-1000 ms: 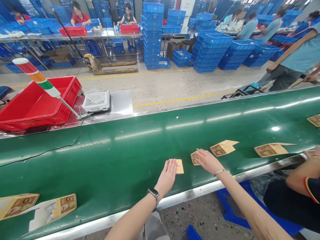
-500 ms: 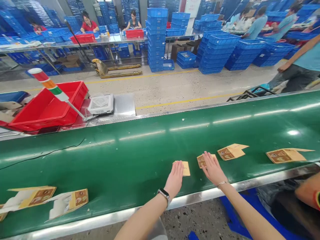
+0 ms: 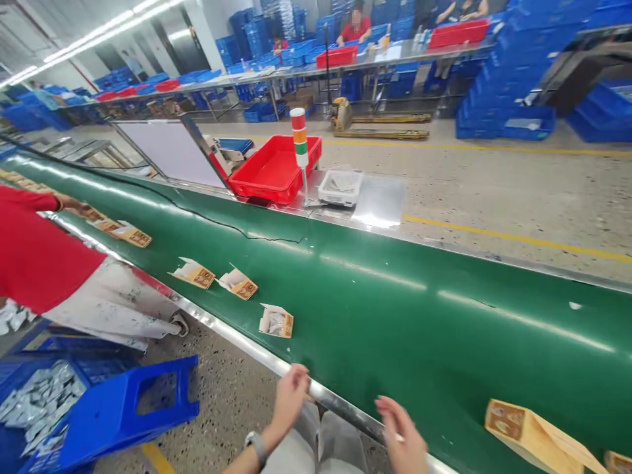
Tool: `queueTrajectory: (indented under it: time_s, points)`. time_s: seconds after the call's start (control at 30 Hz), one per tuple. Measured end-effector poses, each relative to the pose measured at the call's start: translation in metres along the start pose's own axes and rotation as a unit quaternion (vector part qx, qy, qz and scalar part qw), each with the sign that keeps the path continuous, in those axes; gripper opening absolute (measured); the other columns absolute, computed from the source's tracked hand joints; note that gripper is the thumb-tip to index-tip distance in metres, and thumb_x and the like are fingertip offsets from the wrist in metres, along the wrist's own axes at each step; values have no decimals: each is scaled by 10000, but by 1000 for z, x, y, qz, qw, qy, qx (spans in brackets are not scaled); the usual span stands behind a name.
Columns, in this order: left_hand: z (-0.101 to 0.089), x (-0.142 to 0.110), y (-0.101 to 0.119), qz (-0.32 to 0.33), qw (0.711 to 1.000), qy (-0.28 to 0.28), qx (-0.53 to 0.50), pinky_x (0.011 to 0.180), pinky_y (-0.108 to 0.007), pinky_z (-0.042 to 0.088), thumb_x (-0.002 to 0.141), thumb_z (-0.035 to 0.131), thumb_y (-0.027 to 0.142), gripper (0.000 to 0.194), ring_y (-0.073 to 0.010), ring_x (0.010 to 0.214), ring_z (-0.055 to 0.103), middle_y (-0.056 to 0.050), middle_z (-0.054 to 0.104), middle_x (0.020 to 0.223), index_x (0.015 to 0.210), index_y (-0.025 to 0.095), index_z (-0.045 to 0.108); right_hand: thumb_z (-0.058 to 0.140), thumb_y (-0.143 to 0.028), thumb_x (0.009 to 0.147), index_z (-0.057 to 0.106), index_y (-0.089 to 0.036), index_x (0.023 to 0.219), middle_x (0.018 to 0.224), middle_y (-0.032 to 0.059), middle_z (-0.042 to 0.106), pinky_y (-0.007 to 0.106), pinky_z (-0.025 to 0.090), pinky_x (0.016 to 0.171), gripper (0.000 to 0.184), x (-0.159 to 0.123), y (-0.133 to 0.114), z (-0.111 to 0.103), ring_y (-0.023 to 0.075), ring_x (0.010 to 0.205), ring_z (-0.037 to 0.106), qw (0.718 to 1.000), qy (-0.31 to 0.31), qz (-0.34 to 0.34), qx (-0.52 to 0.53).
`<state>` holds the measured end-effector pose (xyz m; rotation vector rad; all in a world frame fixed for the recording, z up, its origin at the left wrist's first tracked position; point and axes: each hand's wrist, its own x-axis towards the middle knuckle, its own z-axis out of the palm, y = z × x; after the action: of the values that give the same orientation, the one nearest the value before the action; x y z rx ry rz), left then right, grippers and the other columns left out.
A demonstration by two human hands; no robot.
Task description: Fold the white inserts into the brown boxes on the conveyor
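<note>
My left hand (image 3: 291,397) is over the metal edge of the green conveyor belt (image 3: 375,316), fingers curled together; whatever may be inside them is hidden. To its right, my right hand (image 3: 402,434) hovers by the same edge, fingers loosely bent and apart, no box in it. Just beyond my left hand lies an open small carton (image 3: 277,322) with pale packets inside. Farther left on the belt are two more open cartons, one (image 3: 237,284) nearer and one (image 3: 195,273) behind. A tan carton (image 3: 513,428) with a raised flap rests at the lower right.
A person in a red top (image 3: 44,250) stands at the belt on the left. Nearby are a blue stool (image 3: 123,421) and a blue bin of silvery packets (image 3: 44,401). Across the belt stand a red tub (image 3: 274,168), a signal light (image 3: 299,138) and a white tray (image 3: 340,187).
My view has swung left. Both hands have lifted off the two cartons they were pressing and drawn back to the belt's near edge. The open cartons on the left now appear more central.
</note>
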<state>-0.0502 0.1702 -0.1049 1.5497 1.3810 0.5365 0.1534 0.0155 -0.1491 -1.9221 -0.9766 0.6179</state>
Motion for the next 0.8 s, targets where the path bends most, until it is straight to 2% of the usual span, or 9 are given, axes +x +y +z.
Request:
queueTrajectory:
  time_s: [0.07,0.13,0.2,0.3,0.4,0.5,0.63,0.7,0.8]
  points:
    - [-51,13,-31,-28,997,75,-7,808,-388,591,915,533,397,279,-231,870,736,-86,752,982,1075,196,640,473,-475,997,662,-319,1213,1140,74,749,396,673,750,326,15,-21,55,270,1008,749,996,-54,-54,41]
    - [-80,29,-46,-25,993,109,-23,990,-437,548,892,604,432,487,-260,1168,676,-137,651,1332,1325,223,527,530,-389,978,532,-259,1421,1390,113,644,458,635,931,461,38,-45,102,303,1243,656,987,-96,-116,56]
    - [-88,44,-51,8,995,85,-43,1151,-476,433,874,664,426,677,-278,1416,502,-138,464,1562,1478,269,402,573,-338,968,402,-241,1525,1532,127,511,489,554,1067,591,63,-65,138,300,1387,533,977,-115,-170,62]
    - [-76,62,-52,66,996,12,-55,1243,-503,299,906,658,412,631,-290,1544,305,-105,298,1669,1489,306,441,572,-273,979,297,-278,1582,1594,117,428,461,514,1117,663,91,-74,167,268,1444,463,958,-125,-250,68]
    - [-58,71,-52,97,993,-35,-63,1226,-501,329,930,633,423,443,-320,1546,291,-107,242,1688,1348,279,616,543,-238,994,369,-327,1552,1598,99,423,450,530,1097,591,99,-64,174,265,1433,480,956,-90,-276,50]
    - [-44,73,-48,111,987,-61,-97,1203,-489,365,932,628,439,338,-335,1541,300,-134,310,1660,1183,230,713,593,-287,974,615,-322,1367,1529,100,507,457,572,1026,395,98,-55,167,288,1356,561,965,-56,-253,34]
    - [-26,76,-36,74,978,-16,-195,1188,-475,386,956,590,427,274,-306,1497,388,-131,446,1577,1116,225,685,605,-343,962,747,-239,954,1347,119,625,461,567,974,176,97,-68,154,281,1224,626,985,-26,-156,75]
    - [-18,78,-29,36,962,15,-272,1167,-470,414,947,604,422,373,-270,1410,497,-124,533,1481,1279,259,560,649,-372,930,684,-241,1055,1277,112,634,430,576,917,184,96,-79,149,260,1171,631,989,3,-69,131]
    - [-13,84,-22,1,949,-2,-315,1169,-438,415,926,620,373,505,-236,1346,539,-96,575,1390,1388,278,439,725,-444,858,476,-283,1382,1291,98,606,362,582,800,602,95,-88,141,223,1056,636,975,5,61,213]
